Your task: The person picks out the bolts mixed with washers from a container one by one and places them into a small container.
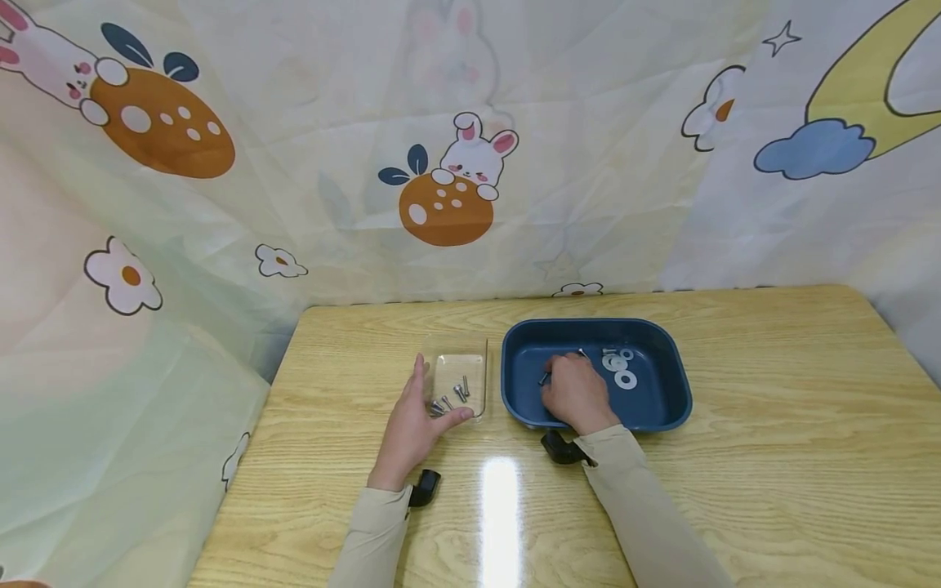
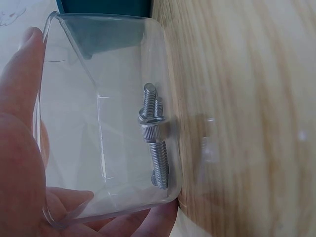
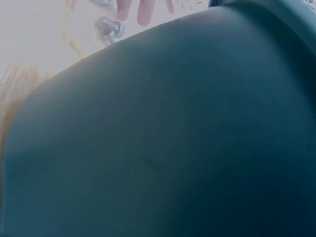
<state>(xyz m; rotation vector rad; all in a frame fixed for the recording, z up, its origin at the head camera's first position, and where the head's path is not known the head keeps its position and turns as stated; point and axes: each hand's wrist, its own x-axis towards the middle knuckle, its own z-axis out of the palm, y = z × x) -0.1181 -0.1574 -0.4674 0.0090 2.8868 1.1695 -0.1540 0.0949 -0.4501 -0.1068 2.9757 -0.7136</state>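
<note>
My left hand [image 1: 415, 425] holds a small clear plastic box [image 1: 461, 357] at its near left corner, thumb along the front wall and fingers along the left side. Several silver socket-head bolts [image 2: 155, 133] lie inside the box. My right hand [image 1: 577, 394] is down in a dark blue basin [image 1: 671, 400], fingers bent. A screw [image 1: 544, 378] sticks out on its left side, between thumb and index finger; the fingertips are hidden. Beyond the hand lies another screw [image 1: 584, 354]. Several flat washers [image 1: 626, 380] lie in the basin to the hand's right.
Both containers stand side by side on a wooden table [image 1: 794, 408], the basin on the right. A printed curtain [image 1: 588, 147] hangs behind the table and along its left side. In the right wrist view, the basin's outer wall [image 3: 148, 128] fills most of the picture.
</note>
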